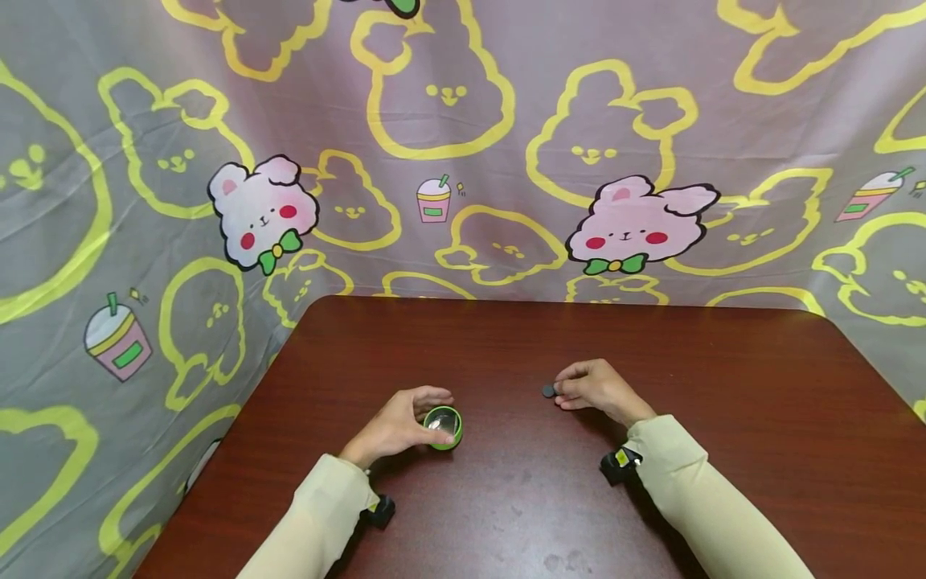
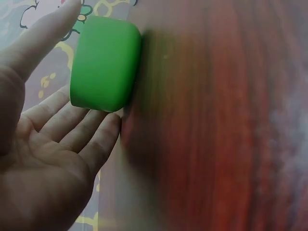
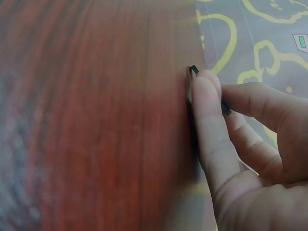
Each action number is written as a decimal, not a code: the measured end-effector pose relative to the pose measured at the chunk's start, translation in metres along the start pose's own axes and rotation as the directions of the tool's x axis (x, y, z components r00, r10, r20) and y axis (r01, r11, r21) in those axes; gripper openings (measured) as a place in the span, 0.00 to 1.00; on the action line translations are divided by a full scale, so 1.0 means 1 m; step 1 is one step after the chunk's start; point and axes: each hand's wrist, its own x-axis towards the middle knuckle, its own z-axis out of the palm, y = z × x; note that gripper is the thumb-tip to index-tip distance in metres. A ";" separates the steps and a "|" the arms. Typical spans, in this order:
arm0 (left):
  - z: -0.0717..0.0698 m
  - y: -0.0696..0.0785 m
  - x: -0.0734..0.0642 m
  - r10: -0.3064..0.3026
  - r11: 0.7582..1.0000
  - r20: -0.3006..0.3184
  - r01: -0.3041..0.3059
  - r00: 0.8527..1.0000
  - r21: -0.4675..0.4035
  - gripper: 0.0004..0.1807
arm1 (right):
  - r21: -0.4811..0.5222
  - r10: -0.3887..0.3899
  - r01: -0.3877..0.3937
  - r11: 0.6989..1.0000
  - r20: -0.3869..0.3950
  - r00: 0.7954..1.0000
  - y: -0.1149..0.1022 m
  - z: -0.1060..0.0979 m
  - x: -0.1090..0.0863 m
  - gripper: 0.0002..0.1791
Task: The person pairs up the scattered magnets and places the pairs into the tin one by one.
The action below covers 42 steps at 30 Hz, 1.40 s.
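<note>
The left hand (image 1: 394,426) cups a small green tin (image 1: 443,427) standing on the table (image 1: 506,498), thumb on one side and fingers along the other, loosely curled round it rather than clamped. In the head view its open top shows a shiny, silvery inside. The right hand (image 1: 596,386) rests well apart from it, to the right, thumb and forefinger pinching a small dark disc (image 1: 548,391) that lies flat against the wood; the right wrist view shows only the disc's thin edge (image 3: 194,69) poking past the fingertip.

The likeliest slip, I judge, is the disc — thin and flat on a smooth top, it gives the fingers (image 3: 207,125) little to catch, so it could skate away or flip out of the pinch. The tin is held lightly too; a nudge from the thumb (image 2: 38,33) could tip or slide it, since nothing braces it.

Around them there is little: a printed cloth (image 1: 463,145) with bunnies and drink cups hangs behind and drapes down the left side, and a small camera sits strapped at each wrist. Nothing lies on the table between tin and disc, so no obstacle stands in the path between the hands.
</note>
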 end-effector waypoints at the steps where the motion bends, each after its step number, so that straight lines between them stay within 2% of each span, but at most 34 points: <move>1: 0.000 0.000 0.000 0.004 1.000 0.002 -0.004 1.000 0.005 0.37 | -0.001 0.002 -0.002 1.000 -0.001 1.000 0.000 0.000 0.000 0.11; 5: 0.000 -0.001 -0.001 0.019 0.999 0.005 -0.019 1.000 0.026 0.38 | -0.001 0.012 -0.012 1.000 -0.014 1.000 0.000 0.000 0.000 0.10; 10: 0.002 -0.003 -0.002 0.031 0.999 -0.005 -0.031 0.999 0.009 0.37 | 0.017 0.015 -0.014 1.000 -0.023 1.000 0.000 0.002 0.001 0.08; 15: 0.002 -0.004 -0.004 0.041 0.999 -0.010 -0.041 0.999 0.020 0.38 | -0.005 0.032 -0.032 0.999 -0.030 0.999 -0.002 0.004 0.001 0.05; 25: 0.002 -0.005 -0.006 0.036 0.999 -0.003 -0.036 0.999 0.010 0.38 | -0.003 0.046 -0.046 0.999 -0.042 0.998 -0.005 0.007 0.003 0.06; 37: 0.003 -0.010 -0.007 0.071 0.997 -0.009 -0.071 0.997 -0.024 0.37 | 0.038 0.027 -0.027 0.999 0.000 1.000 -0.007 0.018 0.005 0.06; 42: 0.003 -0.010 -0.008 0.071 0.997 -0.003 -0.071 0.997 -0.039 0.37 | 0.008 0.031 -0.031 0.999 -0.001 1.000 -0.010 0.027 0.005 0.05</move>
